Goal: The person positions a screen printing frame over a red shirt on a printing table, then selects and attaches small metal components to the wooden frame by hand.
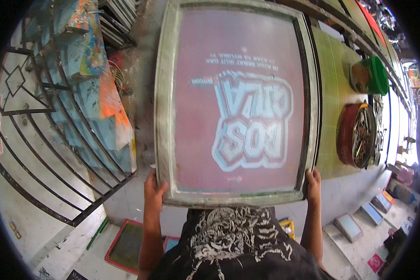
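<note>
A large screen-printing frame (162, 121) fills the middle of the view, held in front of my body by its near corners. Its stretched mesh is mauve, with pale block lettering and small lines of text that appear upside down from here. My left hand (155, 190) grips the near left corner, thumb on top of the rim. On the opposite side, my right hand (313, 183) is wrapped around the near right corner with its thumb up. The fingers under the frame are hidden on both hands. The frame's near edge is close to my dark printed shirt (228, 238).
A black metal railing (88, 207) curves along the left, beside paint-stained steps (84, 135). At right, a green-yellow table (329, 107) bears a green bucket (377, 75) and a round container (347, 135) of tools. Smaller frames, one red-edged (112, 247), lie on the floor.
</note>
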